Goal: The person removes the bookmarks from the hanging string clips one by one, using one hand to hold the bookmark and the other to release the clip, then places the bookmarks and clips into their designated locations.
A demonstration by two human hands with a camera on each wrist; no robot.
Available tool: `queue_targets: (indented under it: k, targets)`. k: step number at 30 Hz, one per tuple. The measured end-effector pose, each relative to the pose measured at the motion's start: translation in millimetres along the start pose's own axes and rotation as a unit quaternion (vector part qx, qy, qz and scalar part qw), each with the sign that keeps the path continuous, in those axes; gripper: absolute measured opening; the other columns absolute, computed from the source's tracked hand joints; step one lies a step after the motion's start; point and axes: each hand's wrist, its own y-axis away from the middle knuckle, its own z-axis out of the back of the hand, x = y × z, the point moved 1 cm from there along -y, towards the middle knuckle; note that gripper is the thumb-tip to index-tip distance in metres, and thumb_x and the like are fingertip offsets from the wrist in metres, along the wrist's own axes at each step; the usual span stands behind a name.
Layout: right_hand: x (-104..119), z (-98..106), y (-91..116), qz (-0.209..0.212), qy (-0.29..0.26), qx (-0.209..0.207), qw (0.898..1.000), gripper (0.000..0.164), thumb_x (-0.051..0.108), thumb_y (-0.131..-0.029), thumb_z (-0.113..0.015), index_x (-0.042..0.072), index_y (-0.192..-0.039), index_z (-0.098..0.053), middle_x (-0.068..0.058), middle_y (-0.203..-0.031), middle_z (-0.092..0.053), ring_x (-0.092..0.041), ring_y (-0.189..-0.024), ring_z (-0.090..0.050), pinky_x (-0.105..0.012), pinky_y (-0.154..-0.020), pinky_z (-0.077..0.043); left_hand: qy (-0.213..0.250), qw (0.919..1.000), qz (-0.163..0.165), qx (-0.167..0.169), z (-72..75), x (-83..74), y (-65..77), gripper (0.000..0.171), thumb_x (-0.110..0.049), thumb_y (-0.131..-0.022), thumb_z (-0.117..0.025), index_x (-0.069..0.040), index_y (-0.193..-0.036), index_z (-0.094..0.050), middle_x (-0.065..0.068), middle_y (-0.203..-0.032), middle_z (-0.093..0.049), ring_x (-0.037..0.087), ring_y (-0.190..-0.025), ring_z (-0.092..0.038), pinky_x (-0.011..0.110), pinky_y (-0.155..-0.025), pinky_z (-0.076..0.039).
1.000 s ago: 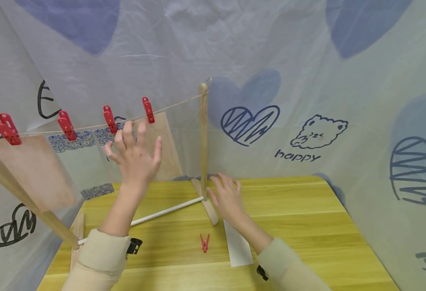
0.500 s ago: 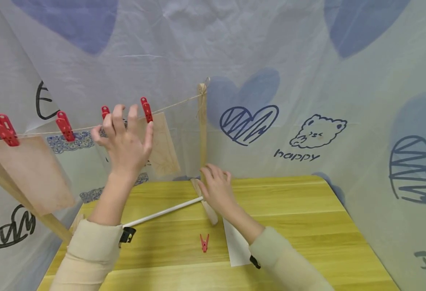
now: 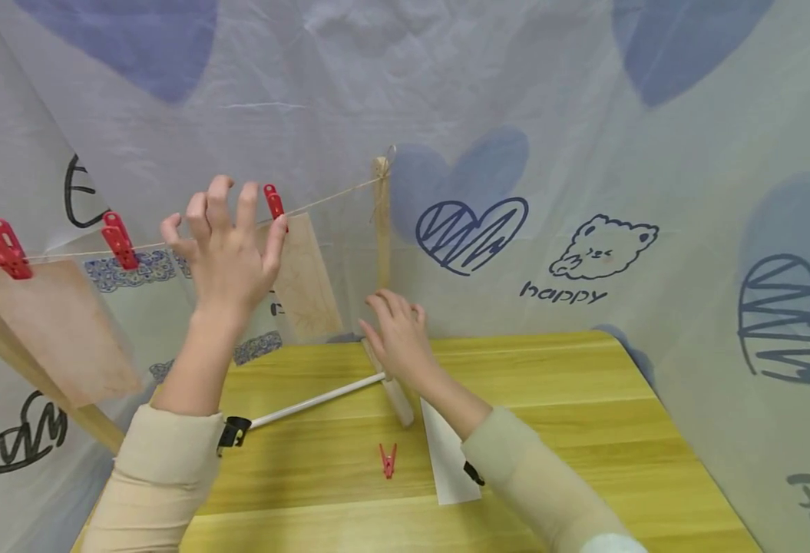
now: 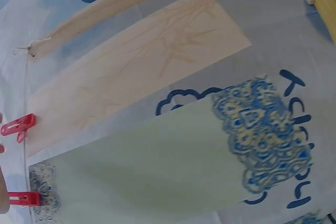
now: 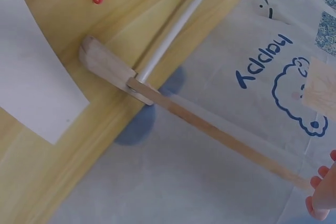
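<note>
My left hand (image 3: 228, 253) is raised in front of the string, fingers spread and bent, holding nothing. It hides one of the red clothespins. Just beside its thumb, a red clothespin (image 3: 273, 201) clips a beige sheet with a faint leaf print (image 4: 157, 56) to the string. A pale green sheet with blue patterned bands (image 4: 157, 166) hangs from another clothespin (image 4: 26, 199). My right hand (image 3: 401, 338) holds nothing, its fingers loosely bent. It overlaps the right wooden post (image 3: 382, 230) in the head view.
Further left hang more clothespins (image 3: 120, 242) and a pinkish sheet (image 3: 59, 330). A loose red clothespin (image 3: 387, 461) and a white paper strip (image 3: 449, 453) lie on the yellow wooden table (image 3: 550, 430). A white rod (image 3: 315, 401) runs low to the right post's foot (image 3: 399, 403).
My left hand has moved left and up along the string, covering a clothespin seen before. The right hand has risen leftward from beside the post to in front of it.
</note>
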Motion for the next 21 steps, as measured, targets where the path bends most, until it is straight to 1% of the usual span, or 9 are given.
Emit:
queue_targets:
  k: [4,8,14,17,21]
  targets:
    - [4.4,1.5,-8.2,0.004,0.005,0.004,1.0,0.036,0.032,-0.093,-0.051,0.011,-0.122,-0.049,-0.007,-0.128,-0.047,-0.022,-0.118,-0.042,-0.044,-0.091,-0.031,-0.005,0.9992,-0.017,0.035,4.1,0.0,-8.2,0.043,-0.041,-0.095,-0.037,-0.008,-0.123,-0.044,0.014,-0.127,-0.034,0.034,-0.108,-0.025,0.056,-0.088,-0.012]
    - [8.8,2.6,-15.1,0.004,0.007,0.013,1.0,0.037,0.033,-0.093,-0.05,0.012,-0.123,-0.049,-0.007,-0.128,-0.046,-0.022,-0.119,-0.042,-0.044,-0.092,-0.031,-0.01,0.9967,-0.025,0.076,7.6,0.4,-13.8,0.045,-0.042,-0.096,-0.034,-0.007,-0.123,-0.044,0.016,-0.128,-0.032,0.036,-0.109,-0.024,0.058,-0.088,-0.011]
    - [12.2,3.4,-23.0,0.0,0.013,0.023,1.0,0.037,0.035,-0.094,-0.049,0.013,-0.124,-0.048,-0.005,-0.129,-0.045,-0.021,-0.12,-0.041,-0.045,-0.093,-0.03,-0.018,0.9932,-0.031,0.111,12.4,-0.3,-21.4,0.041,-0.039,-0.096,-0.036,-0.006,-0.118,-0.047,0.016,-0.129,-0.03,0.036,-0.11,-0.023,0.057,-0.089,-0.008]
    - [13.9,3.4,-27.1,0.0,0.016,0.029,0.999,0.038,0.036,-0.094,-0.048,0.013,-0.125,-0.048,-0.005,-0.13,-0.044,-0.021,-0.121,-0.04,-0.044,-0.093,-0.029,-0.025,0.9889,-0.032,0.142,15.1,0.3,-25.7,0.04,-0.037,-0.096,-0.037,-0.005,-0.116,-0.047,0.015,-0.129,-0.028,0.036,-0.11,-0.021,0.057,-0.089,-0.006]
    - [17.1,3.2,-32.7,-0.004,0.017,0.044,0.999,0.04,0.037,-0.094,-0.046,0.013,-0.126,-0.046,-0.005,-0.131,-0.043,-0.021,-0.122,-0.039,-0.042,-0.093,-0.029,-0.035,0.9806,-0.028,0.191,17.6,1.8,-29.6,0.041,-0.039,-0.096,-0.037,-0.004,-0.116,-0.045,0.015,-0.131,-0.024,0.036,-0.112,-0.018,0.057,-0.088,-0.005]
